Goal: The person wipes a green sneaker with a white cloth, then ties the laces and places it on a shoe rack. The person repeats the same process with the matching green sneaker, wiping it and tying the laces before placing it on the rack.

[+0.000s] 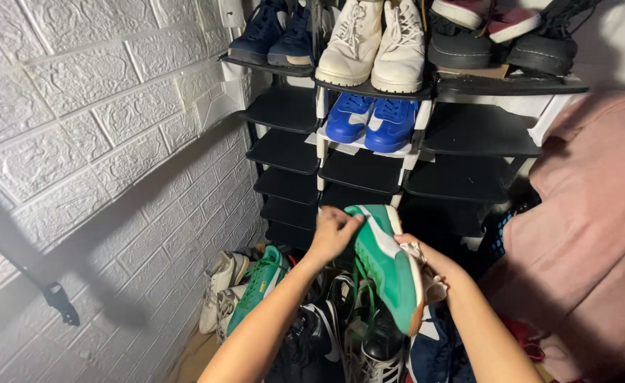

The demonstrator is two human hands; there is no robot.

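A green sneaker (387, 266) with white trim and hanging laces is held between both hands, toe up toward the rack (468, 131), heel down. The left hand (332, 232) pinches its toe; the right hand (417, 264) grips its side. More shoes (312, 333) lie piled below the hands.

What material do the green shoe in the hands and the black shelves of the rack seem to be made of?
The green low-top shoe with white stripe, held by the left hand and right hand, looks like matte suede or soft leather, with no glare. The black rack shelves look like smooth moulded plastic, with thin rounded edges and a faint sheen.
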